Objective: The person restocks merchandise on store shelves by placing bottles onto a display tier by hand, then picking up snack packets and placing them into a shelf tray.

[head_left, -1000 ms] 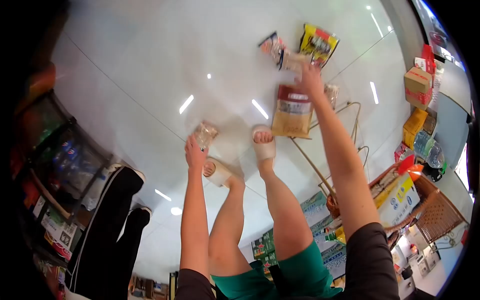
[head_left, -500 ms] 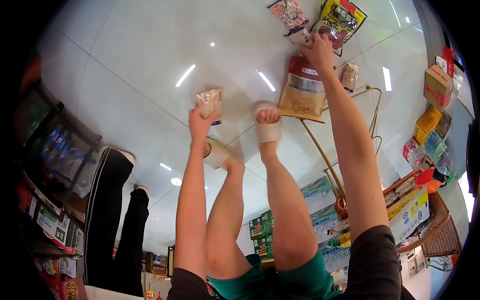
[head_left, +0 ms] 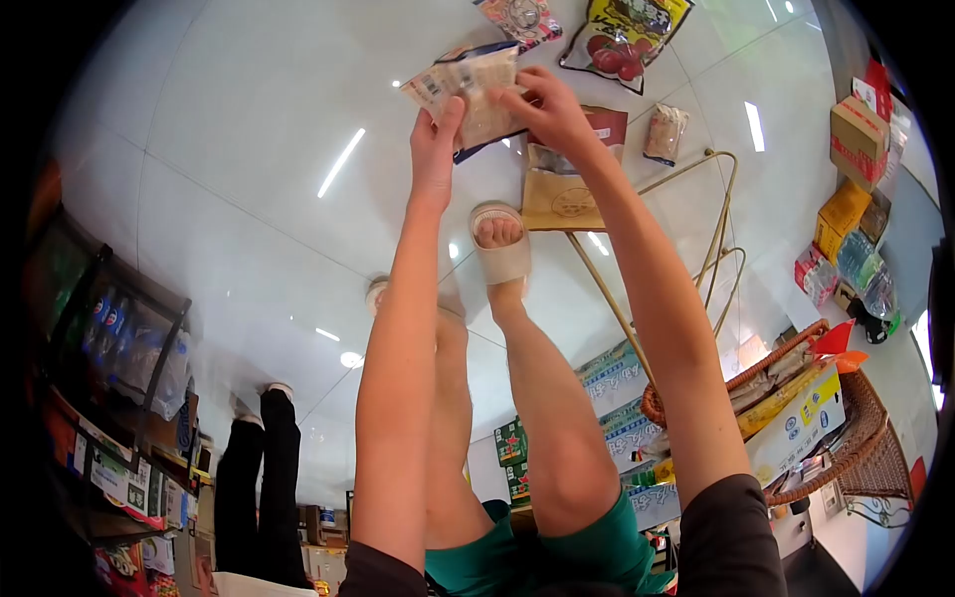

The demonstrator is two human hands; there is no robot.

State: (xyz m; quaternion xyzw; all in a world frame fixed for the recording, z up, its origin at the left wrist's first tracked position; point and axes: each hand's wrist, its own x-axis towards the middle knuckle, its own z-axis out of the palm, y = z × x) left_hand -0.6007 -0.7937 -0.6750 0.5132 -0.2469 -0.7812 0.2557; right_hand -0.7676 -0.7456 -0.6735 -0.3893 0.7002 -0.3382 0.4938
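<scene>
Above the tiled floor, my left hand point(head_left: 435, 149) is closed on the lower left side of a beige snack packet point(head_left: 477, 95) with dark blue edges. My right hand point(head_left: 554, 111) has its fingers bent against the right side of the packets; a second packet seems to overlap the first, but blur hides the join. Below my right hand lies a brown paper pouch point(head_left: 557, 204) with a dark red top and a clear window. Farther off are a yellow and black bag with red fruit pictures point(head_left: 619, 48) and a pink and white packet point(head_left: 524, 20). A small beige packet point(head_left: 665, 134) lies to the right.
A gold metal stand point(head_left: 609, 289) is beside the pouch, with a wicker basket point(head_left: 865, 428) of goods at the right. Cardboard boxes point(head_left: 858, 141) and bottles line the right side. Another person's black-trousered legs point(head_left: 282, 468) are at left, near a shelf point(head_left: 149, 368).
My left hand has risen with its packet. My right hand has left the floor by the yellow bag with a small packet and moved left, so both hands now meet.
</scene>
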